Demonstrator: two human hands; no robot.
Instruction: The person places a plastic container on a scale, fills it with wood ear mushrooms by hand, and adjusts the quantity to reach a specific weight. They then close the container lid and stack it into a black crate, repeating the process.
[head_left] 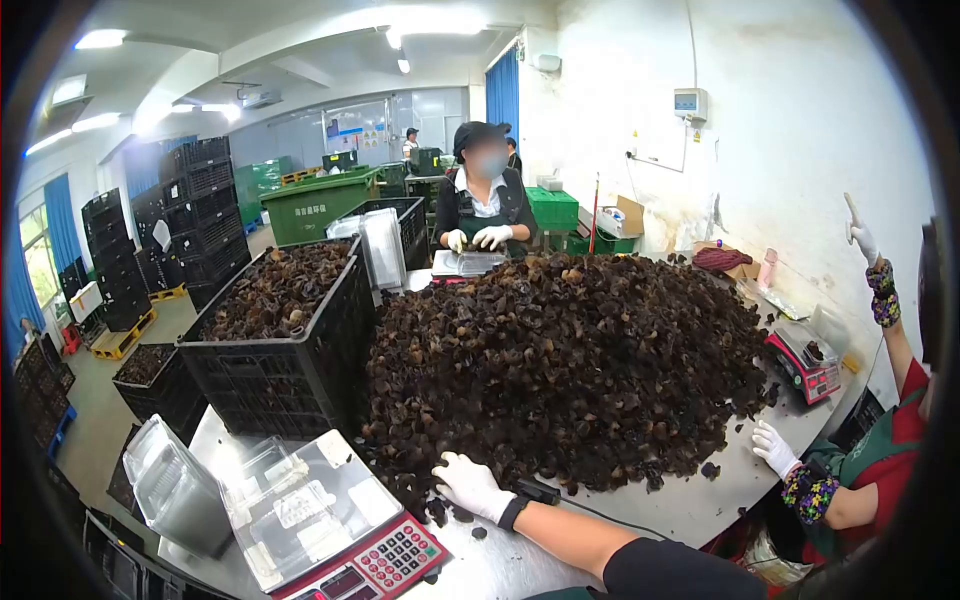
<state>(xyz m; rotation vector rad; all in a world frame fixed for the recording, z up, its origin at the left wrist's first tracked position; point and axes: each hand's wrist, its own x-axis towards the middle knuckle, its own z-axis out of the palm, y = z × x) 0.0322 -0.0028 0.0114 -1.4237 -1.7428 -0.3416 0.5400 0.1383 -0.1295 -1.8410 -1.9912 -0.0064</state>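
Observation:
My right hand (475, 487), in a white glove with a black wristband, reaches in from the lower right. Its fingers are apart, resting at the near edge of a large pile of dark brown, curled, fungus-like pieces (560, 360). No held object shows in it. To its left, a red and white digital scale (400, 555) carries a clear plastic container (300, 505). A stack of clear containers (180, 485) leans beside that scale. Just behind my wrist lies a small black object (538, 490) with a cable. My left hand is out of view.
A black crate (270, 385) of similar pieces stands at left. Across the table, a masked co-worker (485, 205) has gloved hands at a container. At right, another person raises one gloved hand (860, 235), the other (773, 448) near the edge. Another scale (808, 365) sits there.

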